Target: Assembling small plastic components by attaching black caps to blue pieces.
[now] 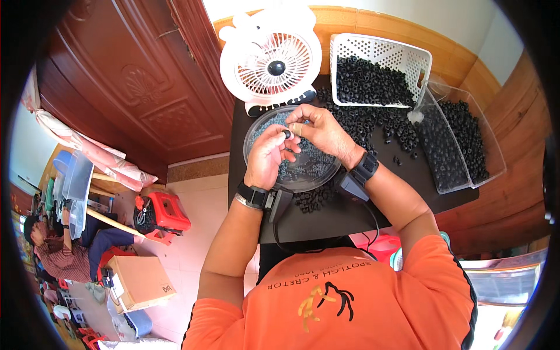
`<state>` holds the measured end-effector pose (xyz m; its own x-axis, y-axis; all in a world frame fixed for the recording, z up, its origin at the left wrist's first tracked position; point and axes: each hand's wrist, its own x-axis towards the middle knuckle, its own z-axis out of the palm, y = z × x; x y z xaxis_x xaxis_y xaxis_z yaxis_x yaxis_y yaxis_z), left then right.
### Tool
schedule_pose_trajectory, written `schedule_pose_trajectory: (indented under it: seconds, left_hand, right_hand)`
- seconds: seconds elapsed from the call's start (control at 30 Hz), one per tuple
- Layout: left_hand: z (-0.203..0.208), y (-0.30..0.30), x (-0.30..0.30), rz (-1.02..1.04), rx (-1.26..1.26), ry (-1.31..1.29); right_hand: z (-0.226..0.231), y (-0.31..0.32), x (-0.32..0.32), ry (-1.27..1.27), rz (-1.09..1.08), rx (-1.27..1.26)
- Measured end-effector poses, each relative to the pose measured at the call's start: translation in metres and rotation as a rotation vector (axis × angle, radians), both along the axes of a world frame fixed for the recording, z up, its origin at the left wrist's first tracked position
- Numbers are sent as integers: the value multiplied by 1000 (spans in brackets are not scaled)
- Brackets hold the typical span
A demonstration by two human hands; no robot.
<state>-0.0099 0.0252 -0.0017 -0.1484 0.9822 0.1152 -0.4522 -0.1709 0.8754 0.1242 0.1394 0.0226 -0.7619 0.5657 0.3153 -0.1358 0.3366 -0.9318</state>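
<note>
Both hands meet over a clear round tub (315, 185) that holds many tiny blue-grey pieces (297, 169). My left hand (267, 154) is closed on a small black ring-shaped part (286, 134), held between thumb and fingertips. Just above and right of it, my right hand (318, 129) has thumb and forefinger pinched together close to that part. Whatever sits between those right fingertips is too small to make out. Loose black ring-shaped parts (356, 125) lie heaped on the dark table to the right of the tub, and more (312, 200) lie at its near side.
A white fan (276, 49) stands behind the tub. At the back right are a white perforated basket (382, 46) and a clear plastic bin (446, 184), both holding black parts. Leftward, past the table edge, are a red stool (170, 213), a cardboard box (140, 283) and a seated person (67, 256).
</note>
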Motion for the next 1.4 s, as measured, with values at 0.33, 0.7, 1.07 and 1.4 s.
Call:
schedule_pose_trajectory:
  seconds: [0.33,0.7,1.07,1.4]
  left_hand:
    - [0,-1,2,-85,47,-3]
    - [9,-4,6,34,93,138]
    - [18,-6,11,21,28,591]
    - [13,-7,6,-33,19,463]
  right_hand:
    - [2,4,3,-2,17,-105]
    - [10,4,8,-283,98,-80]
    - [12,6,11,-322,291,-160]
    - [4,10,10,-256,324,-212]
